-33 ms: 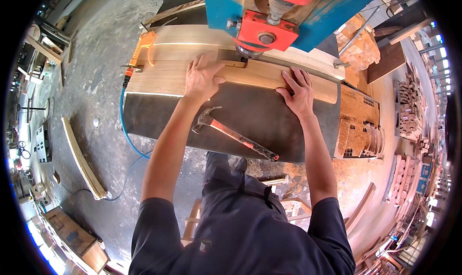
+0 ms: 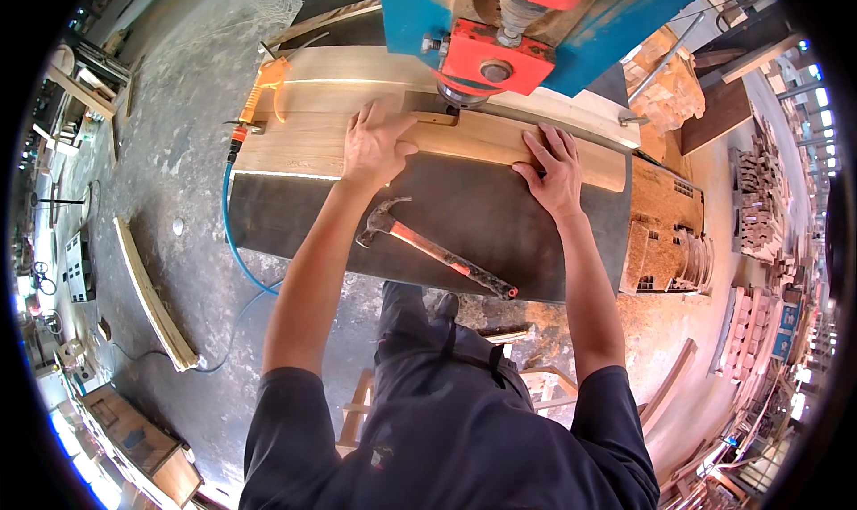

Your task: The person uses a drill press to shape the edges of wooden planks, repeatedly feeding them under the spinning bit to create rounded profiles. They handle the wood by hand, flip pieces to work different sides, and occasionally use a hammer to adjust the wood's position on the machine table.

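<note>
A long, slightly curved wooden piece (image 2: 482, 139) lies across a dark machine table (image 2: 464, 224). My left hand (image 2: 375, 144) presses flat on its left part, thumb hooked over the near edge. My right hand (image 2: 553, 166) holds down its right part with fingers spread. Between my hands, the red cutter housing (image 2: 486, 59) of a blue machine sits right above the piece's far edge. A claw hammer (image 2: 428, 246) with a red and black handle lies on the table near my left forearm.
Pale boards (image 2: 295, 144) lie under the piece at the table's left, with an orange air gun (image 2: 263, 86) and its blue hose (image 2: 234, 233). A plank (image 2: 152, 300) lies on the floor. Stacked wooden parts (image 2: 759, 206) fill the right side.
</note>
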`<state>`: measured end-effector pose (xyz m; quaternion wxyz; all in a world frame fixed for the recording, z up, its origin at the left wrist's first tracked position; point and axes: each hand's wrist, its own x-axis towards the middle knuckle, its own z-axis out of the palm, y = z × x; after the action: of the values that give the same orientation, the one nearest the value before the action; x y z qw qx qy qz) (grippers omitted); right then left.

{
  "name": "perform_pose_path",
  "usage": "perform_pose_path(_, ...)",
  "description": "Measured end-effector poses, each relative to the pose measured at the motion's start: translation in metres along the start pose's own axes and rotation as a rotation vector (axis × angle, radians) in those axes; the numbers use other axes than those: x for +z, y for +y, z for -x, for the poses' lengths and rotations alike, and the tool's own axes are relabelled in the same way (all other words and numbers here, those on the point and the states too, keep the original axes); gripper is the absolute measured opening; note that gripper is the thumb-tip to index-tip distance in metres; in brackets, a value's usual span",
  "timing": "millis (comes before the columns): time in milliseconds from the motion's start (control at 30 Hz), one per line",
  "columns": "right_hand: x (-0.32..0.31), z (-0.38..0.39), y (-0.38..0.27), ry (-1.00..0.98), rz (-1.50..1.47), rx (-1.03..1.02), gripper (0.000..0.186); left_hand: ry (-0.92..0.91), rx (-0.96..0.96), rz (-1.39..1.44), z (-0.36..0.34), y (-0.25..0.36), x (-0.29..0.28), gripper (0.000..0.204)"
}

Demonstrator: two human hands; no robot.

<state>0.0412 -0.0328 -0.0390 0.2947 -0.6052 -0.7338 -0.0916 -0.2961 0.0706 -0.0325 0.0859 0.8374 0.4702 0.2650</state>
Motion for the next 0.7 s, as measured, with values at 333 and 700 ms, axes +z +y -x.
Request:
perform_pose_path(333, 0.005, -0.006, 0.004, 0.020, 0.007, -0.005, 0.057, -0.020, -0.021, -0.015, -0.007, 0.000, -0.001, 0.049)
perform_pose_path(700, 0.010, -0.011, 0.009, 0.019, -0.001, 0.018, 0.059, 0.007, -0.012, -0.041, -0.013, 0.000, 0.001, 0.049)
